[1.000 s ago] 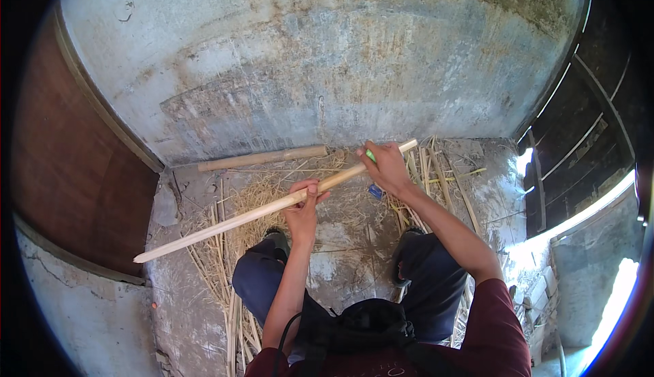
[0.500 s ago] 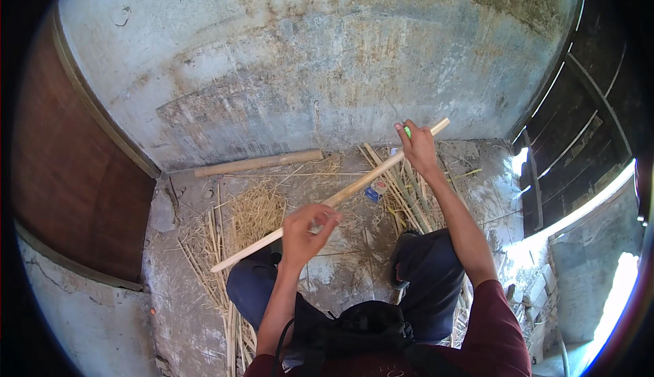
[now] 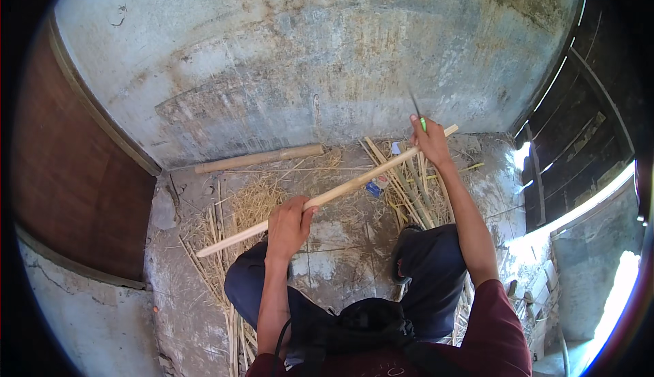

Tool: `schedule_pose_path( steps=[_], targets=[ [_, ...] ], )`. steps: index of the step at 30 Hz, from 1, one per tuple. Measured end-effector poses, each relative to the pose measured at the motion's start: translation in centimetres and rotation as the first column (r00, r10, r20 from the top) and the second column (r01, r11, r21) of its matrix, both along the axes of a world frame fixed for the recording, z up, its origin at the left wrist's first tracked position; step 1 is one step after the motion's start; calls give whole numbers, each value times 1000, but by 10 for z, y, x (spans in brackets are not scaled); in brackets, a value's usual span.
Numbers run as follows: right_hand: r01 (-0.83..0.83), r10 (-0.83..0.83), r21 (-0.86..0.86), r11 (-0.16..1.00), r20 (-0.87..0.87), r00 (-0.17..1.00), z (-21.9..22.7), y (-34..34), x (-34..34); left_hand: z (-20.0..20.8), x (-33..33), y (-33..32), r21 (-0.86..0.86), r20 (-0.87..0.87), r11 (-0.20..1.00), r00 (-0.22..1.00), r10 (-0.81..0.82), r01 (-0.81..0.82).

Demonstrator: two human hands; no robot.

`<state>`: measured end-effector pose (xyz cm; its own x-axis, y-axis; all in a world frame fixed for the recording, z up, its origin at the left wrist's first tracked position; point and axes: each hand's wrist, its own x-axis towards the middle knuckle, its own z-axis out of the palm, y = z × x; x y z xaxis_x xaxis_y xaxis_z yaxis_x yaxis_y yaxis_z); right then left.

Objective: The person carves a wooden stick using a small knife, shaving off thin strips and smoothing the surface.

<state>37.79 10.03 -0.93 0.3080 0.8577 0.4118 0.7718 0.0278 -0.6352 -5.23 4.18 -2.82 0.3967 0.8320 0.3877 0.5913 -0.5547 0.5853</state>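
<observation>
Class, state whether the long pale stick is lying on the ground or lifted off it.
Lifted: the stick slants above the floor, gripped by the left hand and right hand.

I see a pale tan bamboo pole point(image 3: 340, 193) across the middle, and a duller brown length of bamboo point(image 3: 259, 160) by the wall. The knife point(image 3: 419, 115) has a bright green handle and a dark blade. The wall point(image 3: 306, 57) is blotchy grey-blue with rusty ochre stains. Straw-yellow shavings point(image 3: 255, 203) litter the grey concrete floor point(image 3: 340, 241). The trousers point(image 3: 436, 275) are navy, the sleeve point(image 3: 494, 329) maroon, the door point(image 3: 75, 173) reddish brown.
</observation>
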Motion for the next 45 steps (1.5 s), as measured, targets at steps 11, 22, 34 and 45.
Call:
schedule_pose_path(
  steps=[11,22,34,45],
  targets=[
    [-77,-5,603,794,134,991,52,-30,-48,10,13,-3,-12,-23,991,991,132,-133],
    [-322,343,158,933,-131,930,37,-44,-111,18,23,9,49,-23,984,985,171,-170],
    [-454,451,300,839,83,889,46,-55,-133,42,49,25,30,-82,984,981,178,-176],
    [-475,478,148,867,19,878,38,-64,-134,36,58,-2,-180,139,983,988,71,-45]
  ],
)
